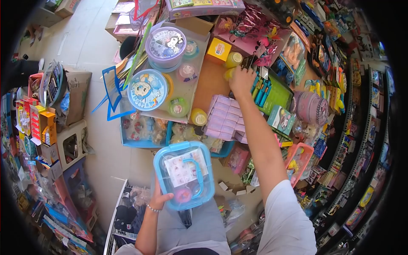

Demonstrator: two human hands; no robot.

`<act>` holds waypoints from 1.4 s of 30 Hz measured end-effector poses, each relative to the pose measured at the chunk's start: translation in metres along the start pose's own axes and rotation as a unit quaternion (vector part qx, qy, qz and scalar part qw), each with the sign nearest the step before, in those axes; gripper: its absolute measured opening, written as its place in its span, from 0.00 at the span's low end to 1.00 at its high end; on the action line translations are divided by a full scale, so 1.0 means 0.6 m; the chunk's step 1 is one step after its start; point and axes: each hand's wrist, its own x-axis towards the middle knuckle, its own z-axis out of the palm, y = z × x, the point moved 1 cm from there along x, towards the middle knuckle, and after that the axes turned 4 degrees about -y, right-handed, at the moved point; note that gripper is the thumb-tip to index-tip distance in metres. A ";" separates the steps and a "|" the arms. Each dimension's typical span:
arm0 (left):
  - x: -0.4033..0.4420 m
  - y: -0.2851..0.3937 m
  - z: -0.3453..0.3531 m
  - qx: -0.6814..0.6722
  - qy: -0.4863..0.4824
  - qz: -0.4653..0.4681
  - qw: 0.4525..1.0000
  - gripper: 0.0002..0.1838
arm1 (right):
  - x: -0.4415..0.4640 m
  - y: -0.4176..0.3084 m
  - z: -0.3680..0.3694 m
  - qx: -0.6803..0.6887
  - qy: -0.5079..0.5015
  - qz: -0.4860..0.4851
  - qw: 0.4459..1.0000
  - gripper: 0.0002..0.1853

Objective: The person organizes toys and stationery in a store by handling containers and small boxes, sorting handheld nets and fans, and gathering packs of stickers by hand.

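My left hand is closed on the side of a clear plastic box with a light blue lid rim and handle. A printed sheet and a pink round item show through its lid. At the table's far side, my right hand reaches down with bent fingers around a small yellow jar, which is mostly covered by the hand. Just beyond stands another yellow jar with a pale lid, beside a yellow-orange box. Teal pen-like items lie right of the hand.
Round cartoon-lidded tubs, one purple and one blue, stand on a clear-topped case. Lilac packs are stacked nearer me. Goods-filled shelves line the right. A cardboard box stands across the aisle floor.
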 end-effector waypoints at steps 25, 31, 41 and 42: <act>-0.007 -0.034 -0.046 -0.103 0.050 0.001 0.993 0.60 | 0.070 -0.003 -0.047 0.211 0.090 -0.029 0.973 0.24; -0.025 -0.011 -0.022 -0.046 0.055 0.013 0.997 0.61 | 0.088 0.001 -0.002 0.217 -0.078 0.024 0.973 0.28; -0.007 0.010 -0.008 -0.033 0.002 0.001 0.999 0.70 | -0.087 -0.091 -0.063 0.285 -0.160 -0.107 0.939 0.24; -0.002 0.015 -0.005 -0.032 -0.002 0.007 0.999 0.70 | -0.083 -0.095 -0.062 0.278 -0.168 -0.128 0.937 0.24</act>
